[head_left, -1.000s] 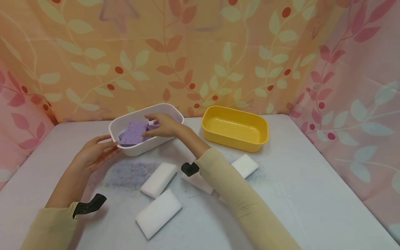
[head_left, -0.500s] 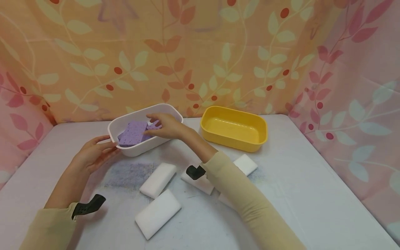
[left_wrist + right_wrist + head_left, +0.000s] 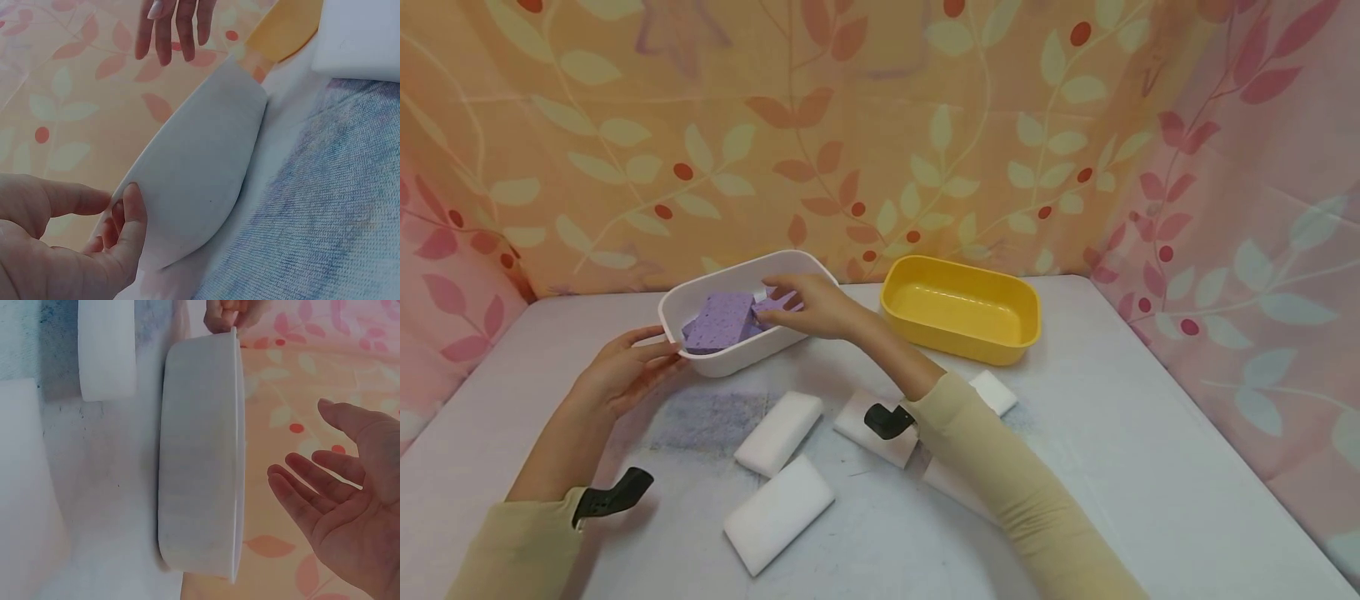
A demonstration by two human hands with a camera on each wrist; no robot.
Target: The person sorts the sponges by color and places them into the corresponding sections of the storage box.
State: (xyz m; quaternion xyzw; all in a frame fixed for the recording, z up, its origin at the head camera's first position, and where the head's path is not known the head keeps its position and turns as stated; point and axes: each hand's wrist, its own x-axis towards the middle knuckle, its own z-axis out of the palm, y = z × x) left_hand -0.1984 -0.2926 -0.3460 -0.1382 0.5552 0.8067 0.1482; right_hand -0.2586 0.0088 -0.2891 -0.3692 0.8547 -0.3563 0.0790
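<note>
My left hand (image 3: 625, 371) pinches the near left rim of a white plastic tub (image 3: 730, 362); the left wrist view has thumb and fingers at the rim of the tub (image 3: 194, 169). Purple sponges (image 3: 721, 321) lie inside, one propped on others. Over the tub's right part hovers my right hand (image 3: 820, 304), fingers spread and loosely bent with nothing between them. Seen from the right wrist, that hand (image 3: 350, 487) is apart from the tub wall (image 3: 197, 456), palm and fingers bare. It hides part of the sponges in the head view.
A yellow tub (image 3: 962, 308) stands right of the white one. Several white sponge blocks (image 3: 778, 512) lie on the pale tablecloth (image 3: 1150, 467) in front, some partly under my right sleeve. A bluish patch (image 3: 700, 421) marks the cloth. Patterned curtain (image 3: 880, 125) closes off the back.
My right hand has drawn back to the right and slightly toward me over the white tub, away from the front purple sponge. The left hand keeps its place on the rim.
</note>
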